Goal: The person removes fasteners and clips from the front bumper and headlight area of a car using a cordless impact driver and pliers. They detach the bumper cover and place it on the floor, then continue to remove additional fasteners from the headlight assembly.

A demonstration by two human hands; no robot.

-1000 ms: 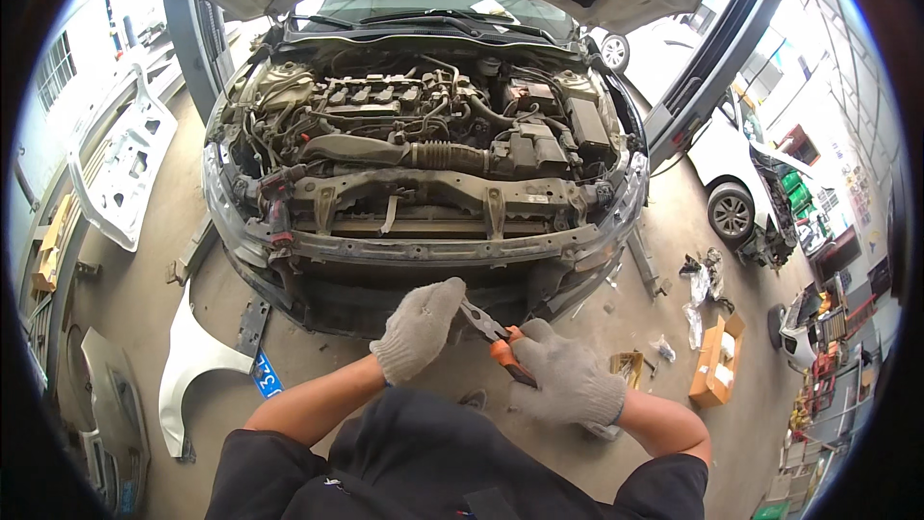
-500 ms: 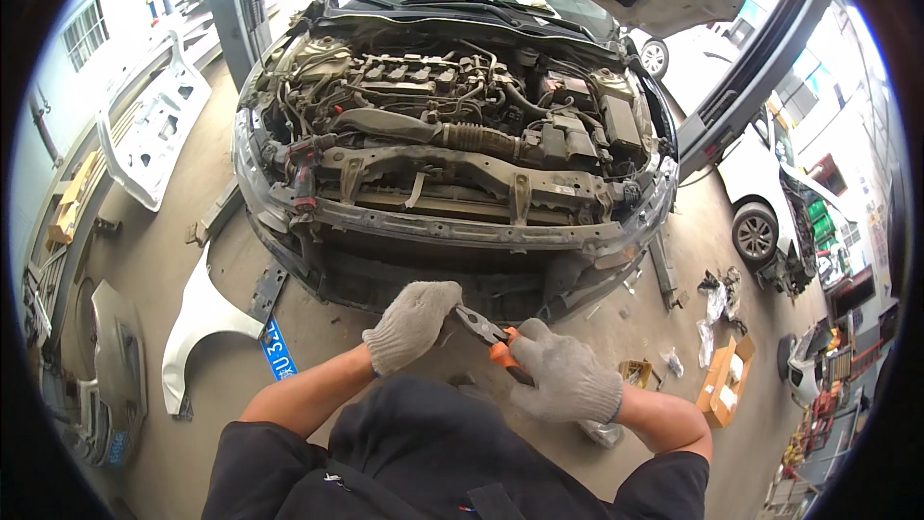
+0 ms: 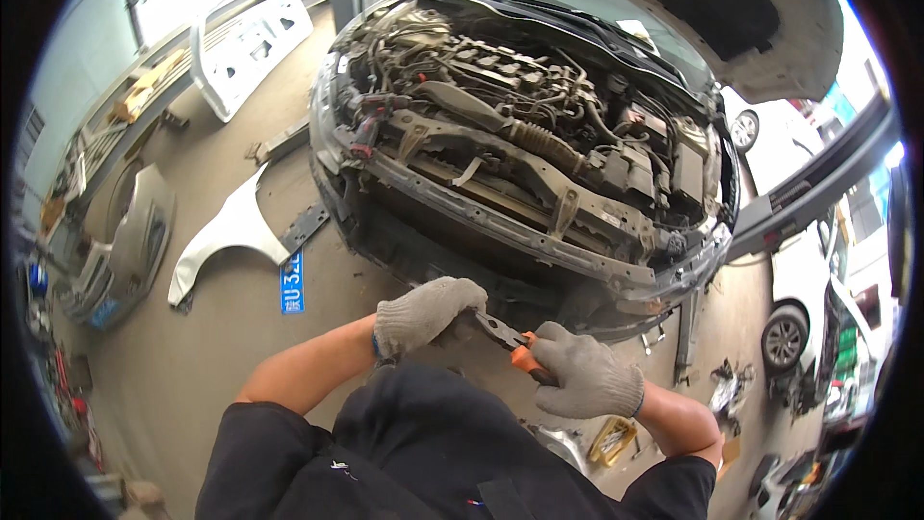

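Note:
My right hand [image 3: 587, 373], in a grey knitted glove, is closed around the orange-and-black handles of a pair of pliers [image 3: 499, 331]. The plier jaws point up and left, meeting the fingertips of my left hand [image 3: 428, 316]. That hand wears the same kind of glove, with its fingers curled together; whatever they hold is hidden. Both hands are in front of my chest, just short of the stripped front end of a car [image 3: 462, 202]. Its engine [image 3: 510, 72] lies exposed under the raised hood [image 3: 693, 0].
On the floor to the left lie a white fender [image 3: 231, 231], a blue licence plate [image 3: 291, 284] and a detached bumper [image 3: 130, 255]. A white door shell [image 3: 255, 53] leans farther back. Right of my body sits a yellow tray [image 3: 613, 441]. Another white car [image 3: 794, 294] stands at the right.
My view has swung left, so the car appears farther right and tilted. Both hands keep nearly the same pose, with the pliers still at the left fingertips.

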